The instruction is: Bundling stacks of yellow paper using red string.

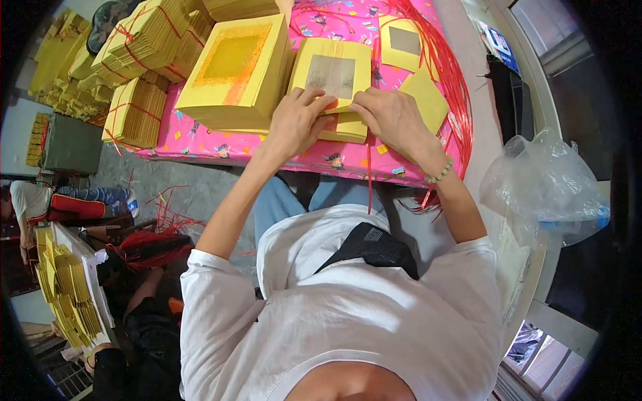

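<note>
A short stack of yellow paper sheets [361, 60] lies in front of me on the pink patterned table cover [267, 152]. Its top sheet carries a silver-grey square with a faint orange smear. My left hand [299, 122] grips the near edge of the sheets, fingers curled and thumb below. Beside it, my right hand [394, 119] closes on the same edge, fingertips on top. The edge is slightly raised between the hands. Parts of the fingers are hidden under the paper. A red strip [369, 175] hangs below the stack over the table edge.
A tall yellow paper stack [234, 67] with an orange-edged gold square stands left, near tied bundles [137, 110]. Loose sheets [428, 100] and long red strips [458, 87] lie right. A clear plastic bag [548, 187] sits right. Other people work lower left, beside a tray [93, 294].
</note>
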Tool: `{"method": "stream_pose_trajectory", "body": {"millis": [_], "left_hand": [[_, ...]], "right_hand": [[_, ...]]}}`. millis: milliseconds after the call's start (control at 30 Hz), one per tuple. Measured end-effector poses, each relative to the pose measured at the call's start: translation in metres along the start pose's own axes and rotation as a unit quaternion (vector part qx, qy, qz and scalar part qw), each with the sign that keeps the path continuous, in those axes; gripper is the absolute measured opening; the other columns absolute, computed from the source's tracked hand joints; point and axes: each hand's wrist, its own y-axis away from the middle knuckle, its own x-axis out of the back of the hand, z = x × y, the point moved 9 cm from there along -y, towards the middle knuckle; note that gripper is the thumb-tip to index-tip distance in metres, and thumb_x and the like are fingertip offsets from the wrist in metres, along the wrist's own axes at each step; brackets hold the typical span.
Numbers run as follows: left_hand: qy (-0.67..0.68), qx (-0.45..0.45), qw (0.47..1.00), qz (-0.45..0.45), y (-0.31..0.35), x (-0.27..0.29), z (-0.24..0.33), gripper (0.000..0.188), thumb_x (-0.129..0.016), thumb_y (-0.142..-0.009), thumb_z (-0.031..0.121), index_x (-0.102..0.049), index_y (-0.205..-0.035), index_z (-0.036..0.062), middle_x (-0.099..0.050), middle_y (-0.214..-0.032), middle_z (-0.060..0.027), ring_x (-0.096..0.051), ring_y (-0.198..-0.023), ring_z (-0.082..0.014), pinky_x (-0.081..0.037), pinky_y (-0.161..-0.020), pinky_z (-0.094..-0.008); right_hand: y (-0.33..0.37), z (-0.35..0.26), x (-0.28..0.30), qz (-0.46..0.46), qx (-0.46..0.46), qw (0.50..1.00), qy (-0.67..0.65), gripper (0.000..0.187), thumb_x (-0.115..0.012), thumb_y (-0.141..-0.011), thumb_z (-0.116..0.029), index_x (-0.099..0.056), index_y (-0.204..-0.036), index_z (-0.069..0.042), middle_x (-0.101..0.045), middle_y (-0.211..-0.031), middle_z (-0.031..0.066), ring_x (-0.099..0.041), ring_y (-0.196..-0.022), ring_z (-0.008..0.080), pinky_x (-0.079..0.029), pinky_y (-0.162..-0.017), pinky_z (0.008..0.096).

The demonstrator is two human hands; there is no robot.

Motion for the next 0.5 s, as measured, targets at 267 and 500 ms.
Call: {"method": "stream_pose_trajectory", "body": {"millis": [267,500], "left_hand": [[0.004,0.064,0.977,0.203,-0.009,0.045,-0.002,0.028,-0.055,-0.08,-0.003,-0.06,-0.107,0.0054,-0.061,-0.091,-0.0118,-0.056,-0.085,-0.0306,-0.046,-0.075,-0.0385],[0.192,0.181,0.902,0.341,0.017,0.061,-0.011,0.014,-0.049,-0.094,0.005,-0.052,-0.107,0.0015,-0.058,-0.084,-0.0163,-0.059,-0.073,-0.0277,-0.045,-0.065,-0.0321]], "right_hand": [[0.012,0.028,0.038,0.208,-0.097,0.957,-0.175,0.055,-0.064,-0.086,-0.029,-0.043,-0.129,-0.002,-0.048,-0.124,0.0179,-0.052,-0.113,0.0314,-0.047,-0.09,0.0381],[0.011,0.059,0.013,0.24,-0.143,0.921,-0.272,0.062,-0.063,-0.088,-0.03,-0.036,-0.132,0.005,-0.044,-0.128,0.0241,-0.044,-0.121,0.0341,-0.037,-0.1,0.0418]]}}
